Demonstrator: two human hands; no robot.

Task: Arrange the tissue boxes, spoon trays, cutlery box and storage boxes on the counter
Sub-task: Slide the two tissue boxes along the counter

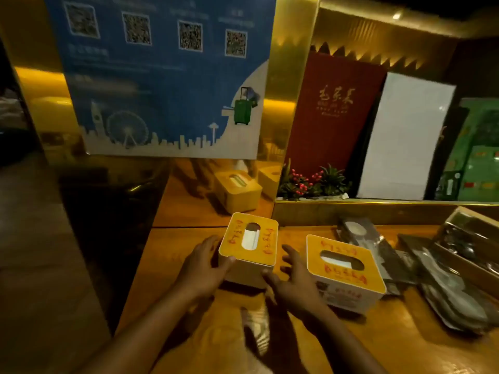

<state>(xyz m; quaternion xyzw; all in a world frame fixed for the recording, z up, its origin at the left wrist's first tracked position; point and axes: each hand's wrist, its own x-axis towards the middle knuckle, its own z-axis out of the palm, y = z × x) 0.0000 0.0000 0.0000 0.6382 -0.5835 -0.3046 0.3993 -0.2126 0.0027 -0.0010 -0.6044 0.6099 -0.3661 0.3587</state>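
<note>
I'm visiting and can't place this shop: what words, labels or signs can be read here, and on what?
Nothing can be quoted with confidence.
On the blue poster: four QR codes and white text, too blurred.
On the red folder: gold calligraphy, too blurred to be sure.
On the left tissue box and right tissue box: red characters on yellow lids, blurred.
On the green board: print too small.

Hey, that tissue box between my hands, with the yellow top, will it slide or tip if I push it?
The left tissue box looks squat and flat-bottomed, so it probably slides rather than tips. Its walls look rigid, likely keeping shape under your left hand. The glossy counter may let it skid.
</note>
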